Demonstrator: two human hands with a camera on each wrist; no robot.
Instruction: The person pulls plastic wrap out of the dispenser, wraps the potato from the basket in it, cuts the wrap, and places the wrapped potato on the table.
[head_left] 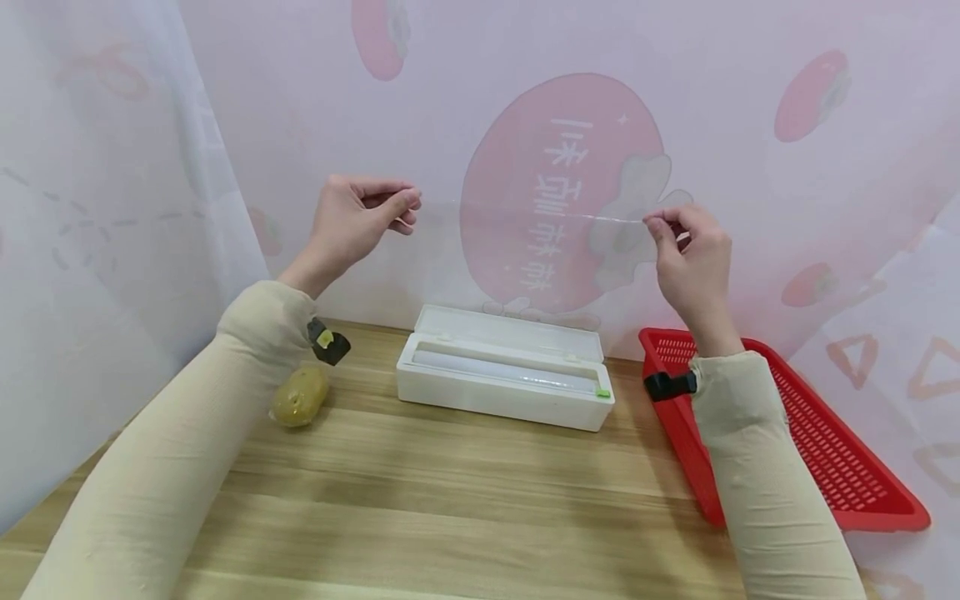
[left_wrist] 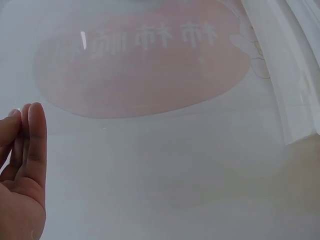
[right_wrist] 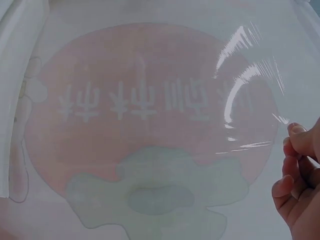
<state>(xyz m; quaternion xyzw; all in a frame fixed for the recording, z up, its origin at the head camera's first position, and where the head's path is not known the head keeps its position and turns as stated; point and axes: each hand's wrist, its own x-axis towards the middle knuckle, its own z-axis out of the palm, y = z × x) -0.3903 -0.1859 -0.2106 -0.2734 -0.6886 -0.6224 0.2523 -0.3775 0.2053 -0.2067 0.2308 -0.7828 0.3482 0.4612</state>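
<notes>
A sheet of clear plastic wrap (head_left: 618, 219) stretches between my two raised hands, its top edge a thin bright line in the head view. My left hand (head_left: 360, 212) pinches one end between thumb and fingers. At the other end, my right hand (head_left: 693, 258) pinches a corner with thumb and forefinger. Glints and small creases show on the wrap (right_wrist: 240, 95) in the right wrist view. Below stands a white wrap dispenser box (head_left: 498, 407), lid (head_left: 510, 329) raised, with a roll (head_left: 502, 368) inside and a green slider (head_left: 602, 393) at its right end.
A yellowish potato (head_left: 303, 396) with a shiny surface lies on the wooden table (head_left: 450, 500), beside the left forearm. Under the right forearm is a red perforated basket (head_left: 832, 450). Behind everything hangs a pale printed curtain (head_left: 315, 100).
</notes>
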